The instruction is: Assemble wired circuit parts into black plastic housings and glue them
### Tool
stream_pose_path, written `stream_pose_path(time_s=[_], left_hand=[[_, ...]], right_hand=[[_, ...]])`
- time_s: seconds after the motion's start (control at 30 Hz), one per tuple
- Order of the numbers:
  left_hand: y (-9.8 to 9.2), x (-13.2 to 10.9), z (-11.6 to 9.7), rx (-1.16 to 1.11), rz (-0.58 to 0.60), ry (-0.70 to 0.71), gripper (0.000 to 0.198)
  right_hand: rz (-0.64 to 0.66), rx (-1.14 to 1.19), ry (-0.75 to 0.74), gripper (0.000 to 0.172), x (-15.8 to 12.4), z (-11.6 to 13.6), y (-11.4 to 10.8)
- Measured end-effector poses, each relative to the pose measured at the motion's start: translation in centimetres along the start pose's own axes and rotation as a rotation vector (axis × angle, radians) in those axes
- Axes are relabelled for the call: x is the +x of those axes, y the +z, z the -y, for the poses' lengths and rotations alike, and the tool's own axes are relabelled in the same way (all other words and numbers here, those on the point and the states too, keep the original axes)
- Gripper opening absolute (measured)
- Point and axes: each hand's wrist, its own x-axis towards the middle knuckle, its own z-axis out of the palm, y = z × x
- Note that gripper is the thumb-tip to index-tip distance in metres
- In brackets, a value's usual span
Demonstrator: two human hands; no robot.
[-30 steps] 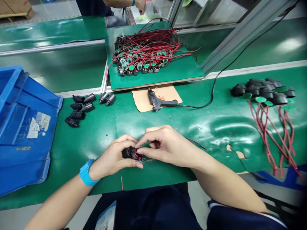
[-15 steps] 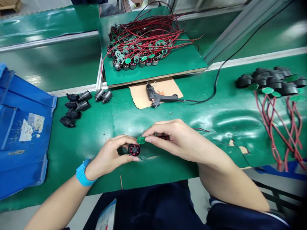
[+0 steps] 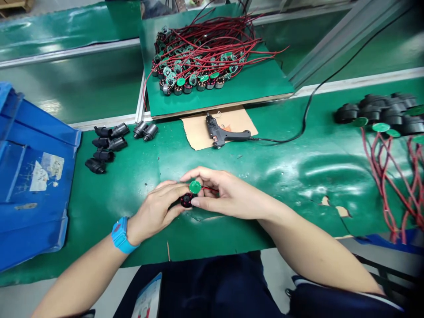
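A small round motor, black with red windings inside, is held between the thumb and fingers of my left hand. Just above it stands a round green circuit board with its flat face toward me. A red wire runs from the board into the palm of my right hand. My right thumb presses on the motor's right edge, while the right index finger curls behind the board toward the left fingertips. Fingers partly hide the motor's sides.
A glue gun lies on cardboard. Several black plastic fittings lie left, near a blue bin. A raised green board carries many wired motors. Black round housings with red wires sit right.
My right hand has moved left and no longer pinches the board's edge. Its thumb now touches the motor, and the board has turned to face me. The view has shifted slightly.
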Motion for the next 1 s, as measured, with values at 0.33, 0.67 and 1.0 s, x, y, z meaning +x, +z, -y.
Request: stream_pose_path(time_s=[0.33, 0.67, 1.0], left_hand=[[-0.6, 0.4, -1.1, 0.085, 0.104, 0.107, 0.023], [-1.0, 0.4, -1.1, 0.104, 0.175, 0.143, 0.021], [-0.9, -0.3, -0.8, 0.063, 0.126, -0.016, 0.023]], right_hand=[[-0.049, -0.11, -0.057, 0.042, 0.5, -0.2, 1.0], [0.003, 0.0, 0.007, 0.048, 1.1, -1.4, 2.0], [-0.088, -0.053, -0.066, 0.034, 1.4, -2.0, 2.6]])
